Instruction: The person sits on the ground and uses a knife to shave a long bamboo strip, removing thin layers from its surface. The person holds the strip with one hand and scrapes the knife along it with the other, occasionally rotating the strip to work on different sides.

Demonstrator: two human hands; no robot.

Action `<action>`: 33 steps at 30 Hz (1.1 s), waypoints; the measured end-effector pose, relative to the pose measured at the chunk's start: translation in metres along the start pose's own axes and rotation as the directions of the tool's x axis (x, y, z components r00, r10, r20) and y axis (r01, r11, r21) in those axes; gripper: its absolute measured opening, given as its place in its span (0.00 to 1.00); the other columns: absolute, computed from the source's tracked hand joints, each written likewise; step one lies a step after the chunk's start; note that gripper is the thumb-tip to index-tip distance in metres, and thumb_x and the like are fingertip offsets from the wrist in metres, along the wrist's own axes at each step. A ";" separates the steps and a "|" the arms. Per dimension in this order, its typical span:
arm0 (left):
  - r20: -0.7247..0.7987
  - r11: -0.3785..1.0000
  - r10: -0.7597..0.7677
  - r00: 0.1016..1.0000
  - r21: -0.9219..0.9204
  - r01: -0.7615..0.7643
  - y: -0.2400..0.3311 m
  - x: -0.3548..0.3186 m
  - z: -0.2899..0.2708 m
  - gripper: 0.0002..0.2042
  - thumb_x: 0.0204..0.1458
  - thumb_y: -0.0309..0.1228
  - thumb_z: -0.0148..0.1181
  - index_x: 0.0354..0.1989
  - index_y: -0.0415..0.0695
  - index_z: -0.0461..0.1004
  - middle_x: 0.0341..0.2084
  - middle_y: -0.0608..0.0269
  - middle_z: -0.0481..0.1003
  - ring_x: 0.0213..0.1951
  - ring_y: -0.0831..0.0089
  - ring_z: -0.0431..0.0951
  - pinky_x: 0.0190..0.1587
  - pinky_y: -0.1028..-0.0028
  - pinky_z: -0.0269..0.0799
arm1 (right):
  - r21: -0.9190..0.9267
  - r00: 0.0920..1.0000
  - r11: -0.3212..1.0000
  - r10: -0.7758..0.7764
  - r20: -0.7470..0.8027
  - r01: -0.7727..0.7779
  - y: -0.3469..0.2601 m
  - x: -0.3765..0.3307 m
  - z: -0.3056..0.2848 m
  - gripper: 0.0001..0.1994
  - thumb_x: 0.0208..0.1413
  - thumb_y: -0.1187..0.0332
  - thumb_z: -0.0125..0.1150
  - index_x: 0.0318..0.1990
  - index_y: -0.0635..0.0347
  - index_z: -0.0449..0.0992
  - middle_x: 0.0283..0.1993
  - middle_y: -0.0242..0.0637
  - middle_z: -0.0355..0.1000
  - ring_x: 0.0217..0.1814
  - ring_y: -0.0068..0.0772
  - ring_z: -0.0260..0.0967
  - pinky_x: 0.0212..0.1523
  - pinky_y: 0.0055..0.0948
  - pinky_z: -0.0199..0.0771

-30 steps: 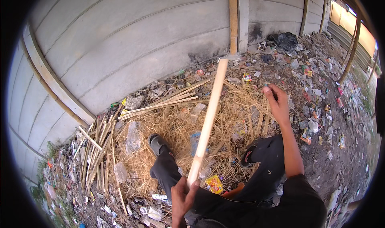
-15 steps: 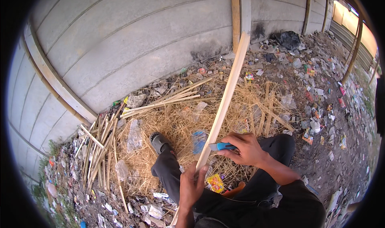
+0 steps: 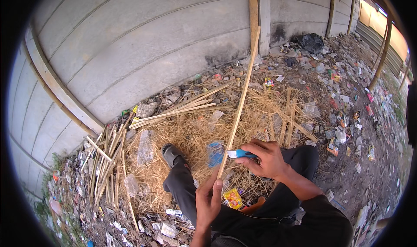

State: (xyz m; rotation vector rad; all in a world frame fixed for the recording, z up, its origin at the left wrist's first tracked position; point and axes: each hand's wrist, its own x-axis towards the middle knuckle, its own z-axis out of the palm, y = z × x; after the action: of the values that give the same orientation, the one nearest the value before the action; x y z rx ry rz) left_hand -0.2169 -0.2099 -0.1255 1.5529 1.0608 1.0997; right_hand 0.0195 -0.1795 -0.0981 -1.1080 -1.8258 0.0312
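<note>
The right hand (image 3: 266, 159) – raised far and empty a second ago – now pinches a blue knife (image 3: 240, 153) against the long strip (image 3: 239, 103); left hand (image 3: 209, 198) grips its near end.

Grey concrete panel wall (image 3: 143, 42), littered dirt ground (image 3: 347, 160), straw heap (image 3: 182, 134), split bamboo strips (image 3: 106, 160), bright daylight

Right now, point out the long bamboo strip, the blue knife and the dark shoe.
long bamboo strip (image 3: 240, 102), head view, middle of its length.
blue knife (image 3: 240, 153), head view, the handle just ahead of the right hand's fingers.
dark shoe (image 3: 170, 153), head view, top of the toe.
</note>
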 end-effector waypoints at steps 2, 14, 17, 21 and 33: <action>-0.040 0.998 0.053 0.998 0.032 -0.052 0.003 0.001 0.001 0.20 0.71 0.31 0.59 0.67 0.36 0.76 0.30 0.63 0.74 0.35 0.76 0.70 0.41 0.74 0.67 | 0.005 1.000 1.000 0.001 -0.018 0.000 -0.003 0.001 -0.002 0.16 0.58 0.57 0.77 0.45 0.55 0.83 0.32 0.34 0.80 0.24 0.34 0.77 0.23 0.32 0.74; -0.081 0.995 0.054 0.995 0.089 -0.047 0.008 -0.009 0.006 0.21 0.69 0.33 0.61 0.66 0.36 0.76 0.29 0.63 0.74 0.33 0.77 0.70 0.38 0.74 0.66 | -0.037 0.988 0.993 -0.111 -0.104 0.108 0.001 0.015 -0.005 0.15 0.54 0.58 0.80 0.42 0.54 0.84 0.31 0.32 0.81 0.23 0.32 0.77 0.22 0.31 0.71; -0.066 0.991 0.002 0.998 0.134 0.007 0.018 -0.013 0.002 0.20 0.70 0.33 0.60 0.65 0.34 0.77 0.37 0.58 0.81 0.40 0.77 0.76 0.45 0.75 0.71 | -0.069 0.992 0.994 -0.088 -0.088 0.082 0.007 0.022 -0.015 0.16 0.53 0.59 0.81 0.42 0.57 0.84 0.32 0.35 0.81 0.25 0.35 0.79 0.24 0.32 0.73; -0.062 0.990 0.007 0.998 0.139 0.002 0.018 -0.015 0.001 0.20 0.70 0.33 0.60 0.65 0.34 0.77 0.33 0.60 0.78 0.37 0.77 0.74 0.42 0.75 0.69 | -0.135 0.994 0.986 -0.103 -0.043 0.096 0.011 0.024 -0.020 0.14 0.54 0.59 0.80 0.41 0.55 0.84 0.32 0.33 0.81 0.24 0.32 0.78 0.23 0.30 0.73; -0.021 0.989 -0.070 0.997 0.132 0.072 -0.002 -0.048 -0.011 0.19 0.66 0.26 0.62 0.65 0.37 0.78 0.25 0.61 0.73 0.29 0.78 0.70 0.34 0.75 0.67 | -0.213 0.924 0.955 0.120 -0.363 -0.208 0.094 0.071 -0.079 0.18 0.64 0.56 0.73 0.45 0.65 0.85 0.31 0.42 0.82 0.27 0.31 0.78 0.29 0.32 0.75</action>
State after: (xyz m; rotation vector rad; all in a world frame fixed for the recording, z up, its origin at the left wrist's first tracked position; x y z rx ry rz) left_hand -0.2386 -0.2536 -0.1334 1.5992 1.2121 1.0122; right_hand 0.1316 -0.1087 -0.0485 -1.3476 -1.4416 -0.2856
